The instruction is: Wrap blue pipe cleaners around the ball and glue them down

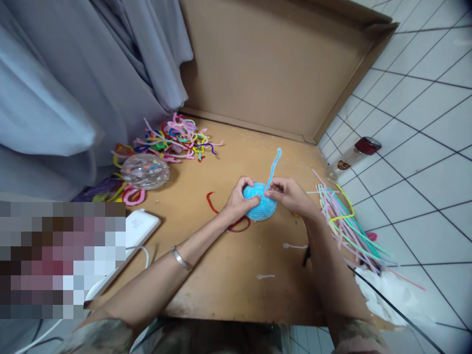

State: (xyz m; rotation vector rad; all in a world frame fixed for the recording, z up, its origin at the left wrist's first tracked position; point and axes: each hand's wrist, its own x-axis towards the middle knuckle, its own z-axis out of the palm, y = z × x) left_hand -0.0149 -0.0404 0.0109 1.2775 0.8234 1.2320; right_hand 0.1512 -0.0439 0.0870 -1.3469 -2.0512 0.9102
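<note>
A light-blue coil of pipe cleaner (261, 210), wound into a rounded shape, is held just over the table. My left hand (241, 197) grips its left side, the thumb lying across the front. At the coil's upper right, my right hand (287, 192) is closed in a pinch at the base of a loose blue pipe cleaner end (273, 168). That end sticks up and leans slightly right. Below and left of my left hand, a red pipe cleaner (239, 226) lies curled on the table, partly hidden by my wrist.
Tangled coloured pipe cleaners (177, 137) lie at back left, near a clear round container (145, 172). Straight pipe cleaners (346, 226) are bunched at the right edge. A white power strip (142, 227) is on the left. Cardboard (250, 69) stands behind the table (206, 285).
</note>
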